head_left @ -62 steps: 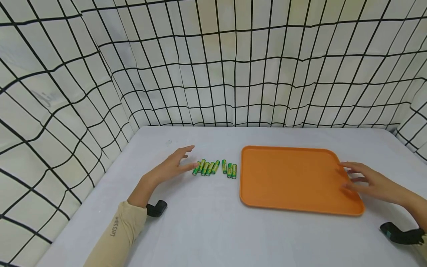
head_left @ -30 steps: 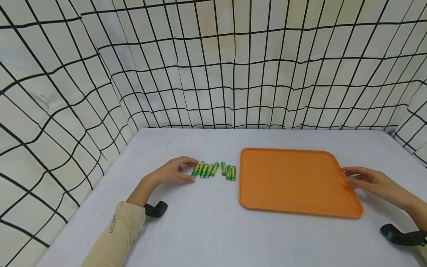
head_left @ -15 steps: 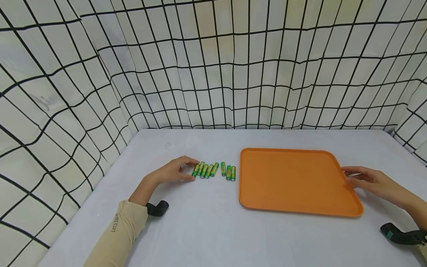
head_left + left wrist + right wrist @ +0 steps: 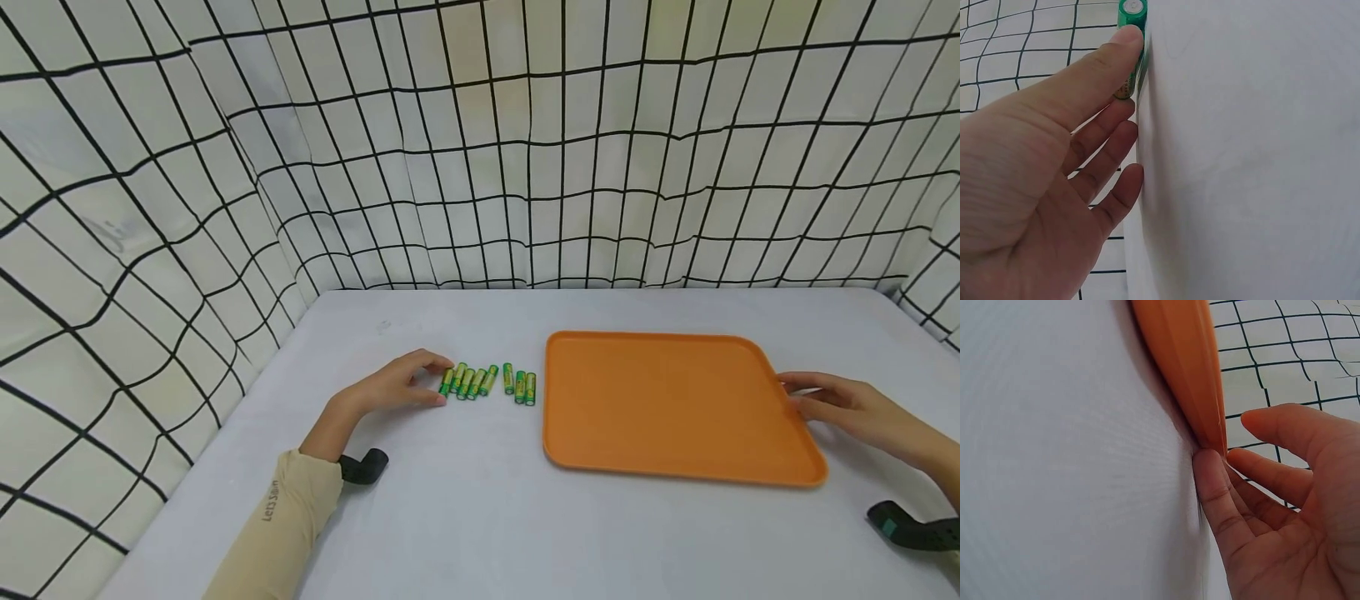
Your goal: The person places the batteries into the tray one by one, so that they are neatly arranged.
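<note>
green-and-yellow leftmost battery, pale-ended, lying flat | long axis points away, angled rightward | left hand, part open, pinches it (right hand touches tray, hold unclear)

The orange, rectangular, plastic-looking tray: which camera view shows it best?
The head view shows the orange rectangular tray best, with all four corners and its flat inside in sight. The right wrist view shows only part of its side, at the right hand. The left wrist view shows none of it.
</note>
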`<act>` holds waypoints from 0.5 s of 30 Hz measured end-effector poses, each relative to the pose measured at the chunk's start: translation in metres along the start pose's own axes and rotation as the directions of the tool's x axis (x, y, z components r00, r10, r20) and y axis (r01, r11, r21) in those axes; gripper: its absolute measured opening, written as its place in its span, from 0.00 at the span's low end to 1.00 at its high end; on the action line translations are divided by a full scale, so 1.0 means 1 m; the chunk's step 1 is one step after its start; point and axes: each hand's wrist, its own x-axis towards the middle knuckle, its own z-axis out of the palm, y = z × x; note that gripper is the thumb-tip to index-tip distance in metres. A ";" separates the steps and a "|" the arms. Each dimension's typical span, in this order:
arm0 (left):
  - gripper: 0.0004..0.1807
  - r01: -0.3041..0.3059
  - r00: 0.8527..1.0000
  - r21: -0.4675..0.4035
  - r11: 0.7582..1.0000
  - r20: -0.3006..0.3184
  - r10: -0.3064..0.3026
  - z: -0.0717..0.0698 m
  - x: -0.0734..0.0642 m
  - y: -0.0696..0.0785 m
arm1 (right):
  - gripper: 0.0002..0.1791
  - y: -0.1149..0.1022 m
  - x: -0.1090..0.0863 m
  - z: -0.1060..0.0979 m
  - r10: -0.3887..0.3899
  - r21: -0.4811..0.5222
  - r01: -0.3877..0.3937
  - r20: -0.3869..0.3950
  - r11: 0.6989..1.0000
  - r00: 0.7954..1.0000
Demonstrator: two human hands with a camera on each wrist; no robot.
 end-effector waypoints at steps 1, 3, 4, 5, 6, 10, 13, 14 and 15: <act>0.32 0.002 1.000 0.000 1.000 -0.005 -0.002 0.000 0.001 0.000 | 0.30 0.000 -0.001 -0.001 0.004 -0.003 -0.004 -0.002 1.000 1.000; 0.32 0.004 1.000 0.003 1.000 -0.019 -0.004 0.001 0.001 0.000 | 0.30 0.000 -0.001 -0.001 0.005 -0.010 -0.005 -0.007 1.000 1.000; 0.32 0.004 1.000 0.004 1.000 -0.026 -0.004 0.001 0.002 0.000 | 0.30 0.000 -0.001 -0.001 0.005 -0.015 -0.005 -0.009 1.000 1.000; 0.32 0.005 0.999 0.005 1.000 -0.033 -0.005 0.001 0.002 0.000 | 0.31 0.000 -0.001 -0.001 0.005 -0.016 -0.005 -0.009 1.000 1.000; 0.31 0.005 0.999 0.006 1.000 -0.038 -0.005 0.001 0.002 0.000 | 0.31 0.001 0.000 -0.001 0.004 -0.016 -0.004 -0.008 1.000 1.000; 0.31 -0.001 0.999 0.004 1.000 -0.050 0.002 0.000 0.003 0.000 | 0.32 0.000 0.000 0.000 -0.001 -0.011 0.001 -0.008 1.000 1.000; 0.31 -0.007 0.998 -0.005 1.000 -0.056 0.006 0.000 0.002 0.001 | 0.33 0.000 0.000 0.002 -0.013 -0.003 0.013 -0.010 1.000 1.000; 0.32 -0.009 0.998 -0.006 1.000 -0.059 0.009 0.000 0.002 0.002 | 0.32 0.000 0.000 0.002 -0.018 -0.002 0.017 -0.013 1.000 1.000; 0.32 -0.015 0.998 -0.005 1.000 -0.061 0.015 0.000 0.002 0.003 | 0.32 0.000 -0.001 0.002 -0.023 -0.003 0.023 -0.017 1.000 1.000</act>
